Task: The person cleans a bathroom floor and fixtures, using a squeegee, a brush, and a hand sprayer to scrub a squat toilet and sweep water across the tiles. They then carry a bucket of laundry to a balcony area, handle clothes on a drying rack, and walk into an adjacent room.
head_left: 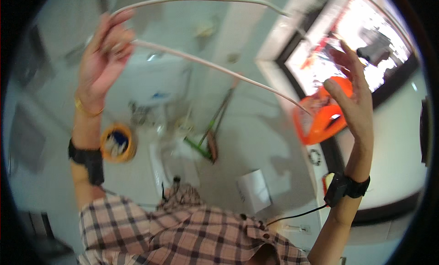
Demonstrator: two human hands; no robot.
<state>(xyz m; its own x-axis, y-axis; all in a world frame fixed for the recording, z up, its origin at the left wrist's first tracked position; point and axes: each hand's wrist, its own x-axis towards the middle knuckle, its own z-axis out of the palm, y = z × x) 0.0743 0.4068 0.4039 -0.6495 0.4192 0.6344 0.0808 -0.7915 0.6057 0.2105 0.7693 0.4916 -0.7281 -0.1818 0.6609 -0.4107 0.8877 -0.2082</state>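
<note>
High on the left, my left hand [109, 52] is closed around a thin white cord [201, 61]. From that hand one strand arcs along the top toward the window; the other slants down to the right. The slanting strand meets an orange plastic thing [320, 132] with an opening in it, whose kind I cannot tell. Beside it my right hand [354, 89] is raised, thumb and fingers apart. The thumb overlaps the orange thing in view; whether it touches is unclear.
A bright dark-framed window [297, 77] stands at the right. Below are a white washbasin [146, 84], an orange-yellow bucket [130, 150] with things inside, a green-edged broom or wiper [199, 148] and a white box [256, 189]. A black cable [297, 215] runs from my right wristband.
</note>
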